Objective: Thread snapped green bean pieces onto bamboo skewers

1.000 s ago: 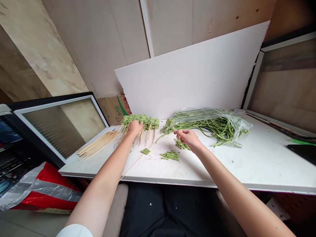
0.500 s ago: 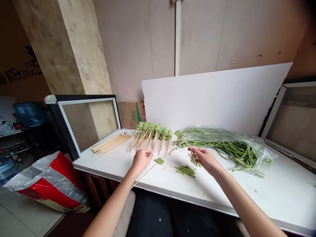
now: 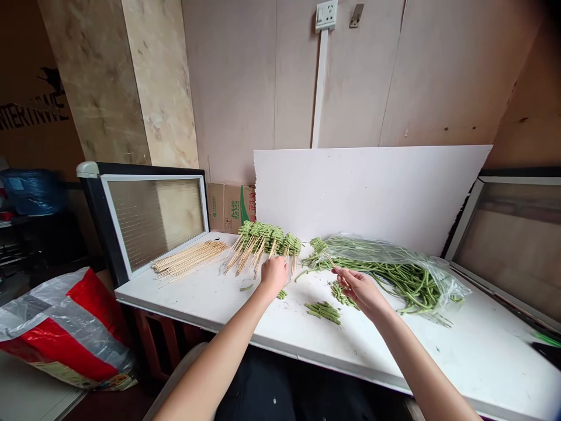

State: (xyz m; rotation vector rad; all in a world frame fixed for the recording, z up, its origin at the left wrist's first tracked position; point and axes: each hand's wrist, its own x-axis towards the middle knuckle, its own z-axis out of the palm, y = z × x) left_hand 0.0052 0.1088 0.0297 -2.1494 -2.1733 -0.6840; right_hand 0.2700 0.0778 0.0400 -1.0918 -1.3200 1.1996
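At a white table (image 3: 219, 295) against a plywood wall, threading is under way: right hand (image 3: 357, 287) pinches a half-loaded bean skewer (image 3: 326, 255), left hand (image 3: 274, 275) curls over cut bean pieces (image 3: 281, 294). More pieces (image 3: 324, 311) lie at six o'clock of the skewer.

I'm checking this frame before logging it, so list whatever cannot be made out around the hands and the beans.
- Left hand, head view: seen from the back, so its fingers' grip is hidden.
- Cut bean pieces: partly covered by that hand.
- Skewer in the right hand: too thin to tell how many pieces are threaded.
- Long beans: blurred by the plastic bag.
- Cardboard box: print too small to read.
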